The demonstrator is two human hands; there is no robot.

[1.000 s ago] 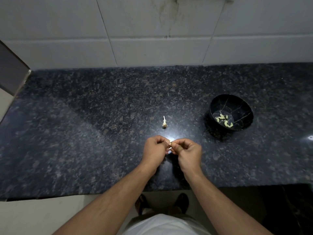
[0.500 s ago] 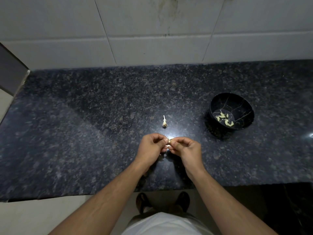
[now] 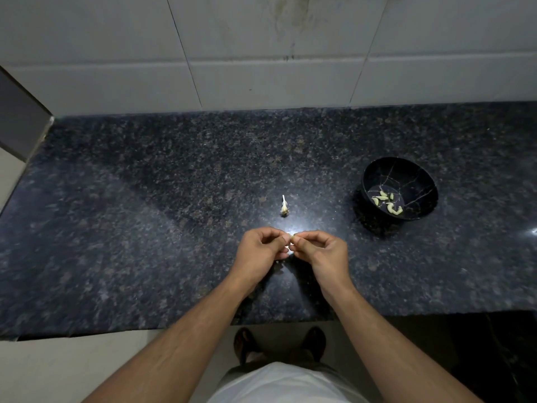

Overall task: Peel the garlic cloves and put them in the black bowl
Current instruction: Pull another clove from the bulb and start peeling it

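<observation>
Both hands met over the counter (image 3: 145, 228) front edge: left hand (image 3: 258, 254) and right hand (image 3: 322, 254) each pinched the same small garlic clove (image 3: 291, 236) between fingertips, clove mostly hidden, its long axis not readable. The black bowl (image 3: 418, 173), holding several peeled cloves (image 3: 386, 200), sat beyond and right of the hands, the right hand nearer, so a drop would likely go that way. A garlic remnant (image 3: 284, 207) lay just beyond the hands.

Left hand (image 3: 260, 251) and right hand (image 3: 322, 253) fingertip to fingertip, fingers curled, pinching, forearms converging from below
</observation>
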